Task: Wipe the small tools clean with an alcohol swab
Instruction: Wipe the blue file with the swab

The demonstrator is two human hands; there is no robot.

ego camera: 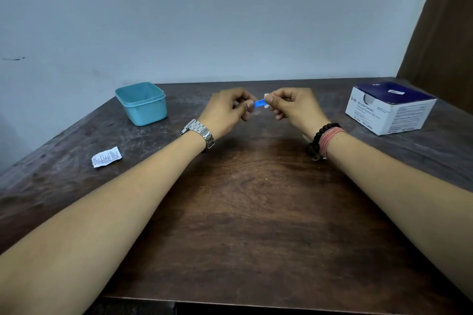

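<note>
A small blue tool [259, 103] is held in the air above the middle of the wooden table [245, 207]. My left hand [227, 110] pinches its left end between thumb and fingers. My right hand [291, 107] pinches a white alcohol swab [267, 100] wrapped round the tool's right end. Most of the swab and both ends of the tool are hidden by my fingers.
A teal plastic tub [142, 103] stands at the back left. A torn white swab wrapper [106, 157] lies on the left. A blue and white box of alcohol swabs [390, 107] sits at the back right. A wall runs behind the table.
</note>
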